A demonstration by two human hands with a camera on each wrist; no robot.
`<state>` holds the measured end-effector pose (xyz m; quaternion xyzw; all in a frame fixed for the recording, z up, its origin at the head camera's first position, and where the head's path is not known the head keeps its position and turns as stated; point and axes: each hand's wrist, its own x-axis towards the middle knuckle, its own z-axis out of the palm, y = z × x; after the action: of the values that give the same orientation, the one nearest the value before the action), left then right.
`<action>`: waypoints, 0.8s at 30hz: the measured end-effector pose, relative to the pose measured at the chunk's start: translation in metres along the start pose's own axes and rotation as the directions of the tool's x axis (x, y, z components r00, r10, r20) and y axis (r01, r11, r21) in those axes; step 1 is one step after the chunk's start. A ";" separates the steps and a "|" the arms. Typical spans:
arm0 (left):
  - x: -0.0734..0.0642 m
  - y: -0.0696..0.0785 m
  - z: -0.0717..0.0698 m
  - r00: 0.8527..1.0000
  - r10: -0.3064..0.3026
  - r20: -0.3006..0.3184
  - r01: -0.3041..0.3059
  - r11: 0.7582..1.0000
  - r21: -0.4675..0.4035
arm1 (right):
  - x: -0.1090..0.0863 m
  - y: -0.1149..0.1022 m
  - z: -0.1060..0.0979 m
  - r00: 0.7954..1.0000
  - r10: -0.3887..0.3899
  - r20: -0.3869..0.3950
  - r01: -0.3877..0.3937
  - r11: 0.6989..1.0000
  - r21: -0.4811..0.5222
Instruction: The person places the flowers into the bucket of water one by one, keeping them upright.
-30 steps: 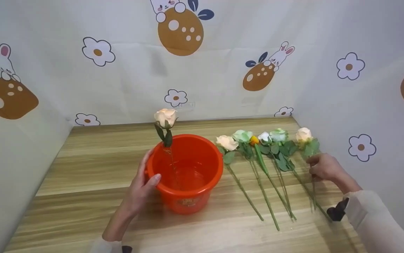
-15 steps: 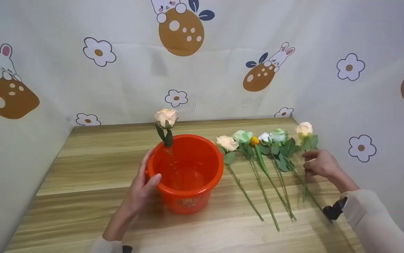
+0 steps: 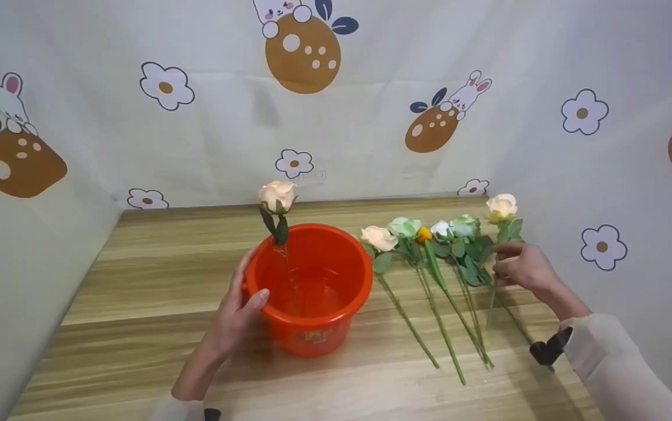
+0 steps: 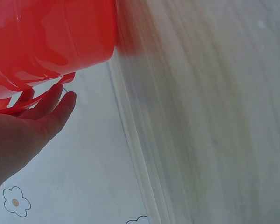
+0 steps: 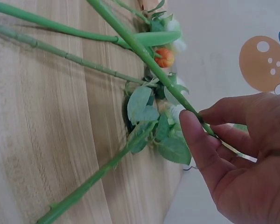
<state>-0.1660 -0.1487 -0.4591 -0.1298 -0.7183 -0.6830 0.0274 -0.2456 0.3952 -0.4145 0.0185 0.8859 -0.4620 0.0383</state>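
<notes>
A red plastic bucket point(image 3: 318, 336) stands on the wooden table, with one peach rose point(image 3: 278, 196) upright inside, its stem leaning at the left of the rim. My left hand point(image 3: 233, 318) grips the bucket's left side, thumb over the rim; in the left wrist view its fingers point(image 4: 51, 105) lie by the red handle point(image 4: 30, 103). At the right, my right hand point(image 3: 526, 268) holds another peach rose point(image 3: 502, 206) with its bloom up. The right wrist view shows thumb and fingers pinching that rose's green stem point(image 5: 144, 53).
Right of the bucket lie several artificial flowers: a peach rose point(image 3: 379, 238), a pale green rose point(image 3: 404, 226), an orange tulip point(image 3: 423, 234), a white flower point(image 3: 441, 228) and another pale green rose point(image 3: 464, 225). Patterned curtains point(image 3: 219, 128) enclose the table's back and sides.
My right hand has lifted the peach rose and moved it slightly left and toward the back. The left hand and the bucket have stayed in place.
</notes>
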 end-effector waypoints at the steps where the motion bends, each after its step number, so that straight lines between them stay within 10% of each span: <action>1: 0.000 0.000 0.000 1.000 -0.001 0.000 0.001 1.000 -0.001 | 0.000 -0.001 0.001 1.000 0.000 0.000 0.000 1.000 0.005; 24: -0.001 0.001 0.000 1.000 -0.018 -0.005 0.018 1.000 0.008 | -0.004 -0.036 0.029 1.000 0.029 0.000 -0.028 0.977 0.211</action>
<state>-0.1653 -0.1487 -0.4584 -0.1214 -0.7222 -0.6806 0.0235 -0.2431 0.3510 -0.4009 0.0361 0.8315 -0.5529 0.0414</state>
